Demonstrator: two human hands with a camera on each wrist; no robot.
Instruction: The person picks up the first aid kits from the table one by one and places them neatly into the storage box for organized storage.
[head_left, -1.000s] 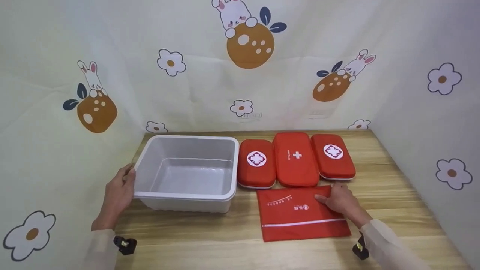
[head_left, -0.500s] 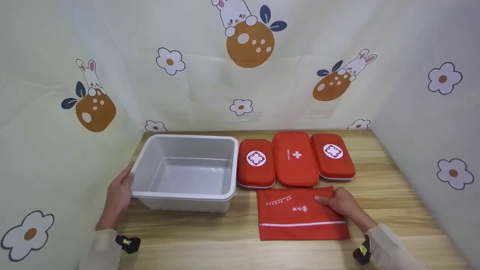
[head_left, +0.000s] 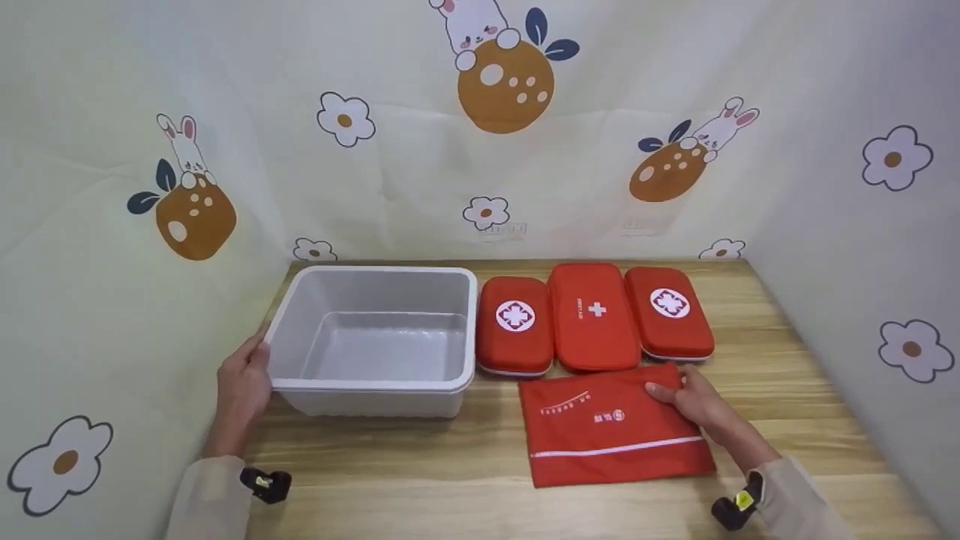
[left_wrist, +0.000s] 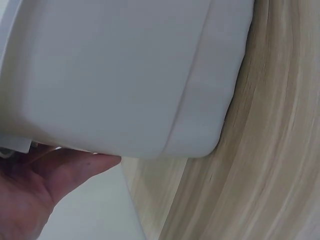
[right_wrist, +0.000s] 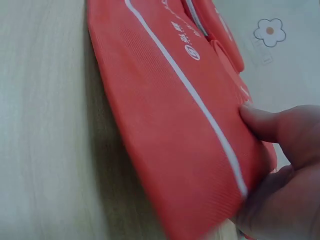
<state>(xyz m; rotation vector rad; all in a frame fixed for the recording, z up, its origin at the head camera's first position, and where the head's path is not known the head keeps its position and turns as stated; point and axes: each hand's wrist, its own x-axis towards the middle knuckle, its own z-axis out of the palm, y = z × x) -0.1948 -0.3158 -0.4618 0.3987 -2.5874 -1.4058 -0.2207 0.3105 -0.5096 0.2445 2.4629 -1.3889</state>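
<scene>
My left hand (head_left: 241,382) rests against the outer left side of a grey plastic bin (head_left: 379,401). No fingers show inside the bin. In the left wrist view, fingers (left_wrist: 82,167) lie along the bin's outer wall. A flat red fabric pouch (head_left: 600,469) with a white stripe and white print is on the table's right part. My right hand (head_left: 705,405) pinches its right edge, thumb on top, other fingers mostly hidden underneath. In the right wrist view, the pouch (right_wrist: 165,125) is tilted, with its near edge slightly above the wood.
Three red first-aid cases stand in a row behind the pouch: a left case (head_left: 516,345), a taller middle case (head_left: 596,341) and a right case (head_left: 667,330). The bin stands beside the left case. Patterned cloth walls (head_left: 420,165) enclose the wooden table (head_left: 390,480).
My right hand has shifted slightly right, and the pouch has moved and turned a little with it. The left hand stays at the bin, and the cases have not moved.
</scene>
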